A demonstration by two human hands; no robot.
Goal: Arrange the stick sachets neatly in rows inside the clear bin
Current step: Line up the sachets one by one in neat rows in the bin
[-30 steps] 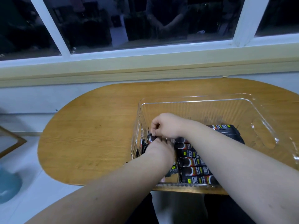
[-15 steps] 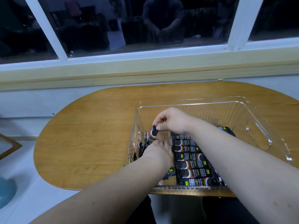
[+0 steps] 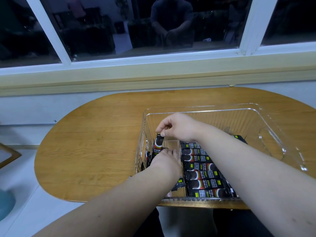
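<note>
The right hand pinched the stick sachet by its top seal, upright near the left wall of the clear bin. It looked light, limp, probably slick. The left hand lay below, its grip hidden.

The light is dim and cool, with a bluish cast. The window panes at 12 o'clock are dark and mirror a faint room and a seated figure. Soft indoor light falls from above, leaving a dull sheen on the wooden worktop and only weak, blurred shadows under the forearms. Thin white glints run along the rim of the clear bin toward 3 o'clock. Near the centre, print on the flat row of stick sachets is fairly sharp, while the upright stick sachet is slightly soft. Wide-angle distortion bows the sill and leans the window bars outward. The near forearms at 5 and 7 o'clock are soft.
</note>
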